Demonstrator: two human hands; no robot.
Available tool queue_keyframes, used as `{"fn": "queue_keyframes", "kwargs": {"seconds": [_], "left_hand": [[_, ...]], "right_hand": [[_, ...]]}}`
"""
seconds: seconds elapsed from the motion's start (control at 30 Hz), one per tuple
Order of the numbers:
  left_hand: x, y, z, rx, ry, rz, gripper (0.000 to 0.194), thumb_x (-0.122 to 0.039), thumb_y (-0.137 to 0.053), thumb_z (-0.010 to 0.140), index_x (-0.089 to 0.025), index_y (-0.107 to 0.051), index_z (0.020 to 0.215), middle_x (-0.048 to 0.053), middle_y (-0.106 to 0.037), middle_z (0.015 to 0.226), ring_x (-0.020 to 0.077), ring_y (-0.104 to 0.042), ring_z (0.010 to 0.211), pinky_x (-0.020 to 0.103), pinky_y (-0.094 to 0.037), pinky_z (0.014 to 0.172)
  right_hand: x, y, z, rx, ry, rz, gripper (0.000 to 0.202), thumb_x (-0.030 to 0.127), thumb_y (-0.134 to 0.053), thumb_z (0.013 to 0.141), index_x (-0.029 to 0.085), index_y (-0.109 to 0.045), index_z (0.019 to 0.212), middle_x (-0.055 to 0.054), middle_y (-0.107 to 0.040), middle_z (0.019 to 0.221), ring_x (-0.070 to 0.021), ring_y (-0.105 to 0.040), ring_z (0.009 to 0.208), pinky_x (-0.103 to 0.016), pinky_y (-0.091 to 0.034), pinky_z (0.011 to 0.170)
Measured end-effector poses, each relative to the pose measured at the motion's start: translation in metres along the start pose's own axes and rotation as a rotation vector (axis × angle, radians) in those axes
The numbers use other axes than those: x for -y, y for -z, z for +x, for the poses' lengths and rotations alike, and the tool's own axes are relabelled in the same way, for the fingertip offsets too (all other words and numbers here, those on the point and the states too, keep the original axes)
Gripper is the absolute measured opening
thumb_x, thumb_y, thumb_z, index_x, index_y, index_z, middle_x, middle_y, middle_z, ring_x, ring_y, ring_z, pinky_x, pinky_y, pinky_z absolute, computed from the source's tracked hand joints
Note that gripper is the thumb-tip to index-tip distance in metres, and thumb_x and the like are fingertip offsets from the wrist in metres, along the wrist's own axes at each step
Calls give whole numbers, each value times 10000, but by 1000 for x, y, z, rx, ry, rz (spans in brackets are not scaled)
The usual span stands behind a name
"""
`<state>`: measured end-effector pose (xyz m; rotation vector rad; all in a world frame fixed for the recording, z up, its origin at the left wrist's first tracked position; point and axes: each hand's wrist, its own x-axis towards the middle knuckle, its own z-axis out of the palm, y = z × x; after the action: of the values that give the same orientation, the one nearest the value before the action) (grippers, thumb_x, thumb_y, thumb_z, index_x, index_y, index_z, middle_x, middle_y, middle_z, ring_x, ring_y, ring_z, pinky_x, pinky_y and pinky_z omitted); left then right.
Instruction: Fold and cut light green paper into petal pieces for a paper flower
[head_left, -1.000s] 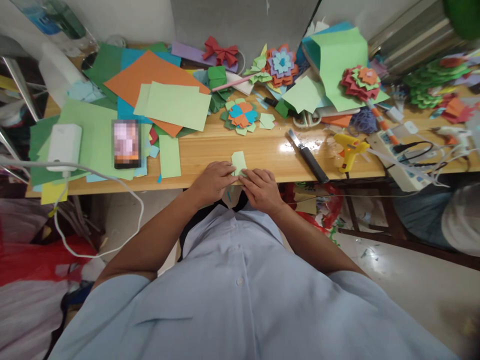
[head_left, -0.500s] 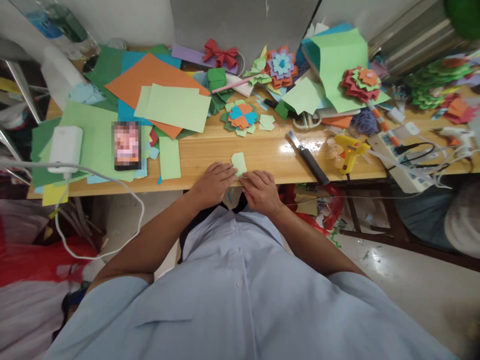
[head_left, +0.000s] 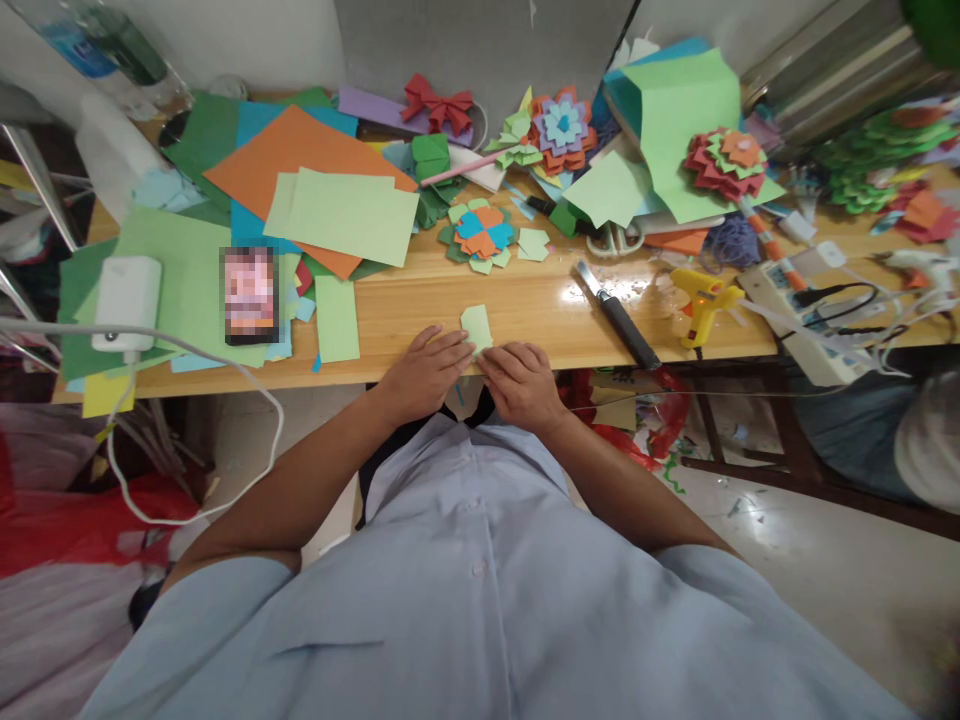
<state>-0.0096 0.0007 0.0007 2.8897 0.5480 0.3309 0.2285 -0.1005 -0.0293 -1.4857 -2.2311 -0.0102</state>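
Note:
A small pale green piece of paper (head_left: pixel 475 322) with clipped upper corners lies at the table's front edge, between my hands. My left hand (head_left: pixel 429 374) has its fingers fairly straight, the tips on the paper's lower left side. Its thumb is mostly hidden. My right hand (head_left: pixel 520 382) bends its fingers over the paper's lower right corner, pinching it at the edge. Beyond them lies a layered paper flower (head_left: pixel 480 234) in orange, blue and green. Beside that flower is a loose pale green paper petal (head_left: pixel 533 245).
A black-handled knife (head_left: pixel 627 328) and a yellow glue gun (head_left: pixel 702 303) lie to the right, near a power strip (head_left: pixel 806 325). Coloured paper sheets (head_left: pixel 360 215), a phone (head_left: pixel 250 295) and a white charger (head_left: pixel 129 303) with its looping cable are at left. Finished paper flowers (head_left: pixel 562 125) stand behind.
My hands stay almost in place on the small pale green paper, with only slight finger movement. The view has shifted a little; nothing on the table has visibly moved.

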Motion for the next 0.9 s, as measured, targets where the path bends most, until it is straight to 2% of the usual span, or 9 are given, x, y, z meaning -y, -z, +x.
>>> {"fn": "queue_keyframes", "kwargs": {"seconds": [0.2, 0.47, 0.63, 0.9], "left_hand": [[1, 2, 2, -1, 2, -54, 512, -83, -513, 963, -195, -656, 1442, 103, -653, 1510, 275, -530, 1489, 543, -359, 1303], [1, 1, 2, -2, -6, -54, 501, -77, -500, 971, -174, -656, 1436, 106, -659, 1503, 276, -524, 1492, 544, -348, 1309], [2, 1, 1, 5, 2, -43, 515, -75, -510, 960, -200, -659, 1437, 84, -645, 1523, 290, -484, 1525, 574, -325, 1317], [2, 2, 0, -12, 3, -46, 510, -78, -517, 965, -235, -660, 1428, 67, -655, 1514, 286, -467, 1541, 582, -330, 1314]], "right_hand": [[0, -1, -1, 14, -17, 12, 441, 296, -553, 1039, 277, -652, 1468, -71, -706, 1428, -297, -574, 1331, -505, -365, 1186], [4, 4, 2, 52, -2, -8, 439, 288, -537, 1044, 285, -653, 1467, -60, -693, 1443, -286, -573, 1326, -502, -342, 1217], [6, 6, 5, 31, -14, -39, 400, 290, -544, 1042, 271, -689, 1414, -83, -690, 1421, -289, -574, 1306, -505, -335, 1217], [-11, 22, -6, 40, -58, -84, 397, 370, -588, 1023, 266, -710, 1387, -116, -713, 1307, -327, -591, 1223, -519, -414, 1092]]}}
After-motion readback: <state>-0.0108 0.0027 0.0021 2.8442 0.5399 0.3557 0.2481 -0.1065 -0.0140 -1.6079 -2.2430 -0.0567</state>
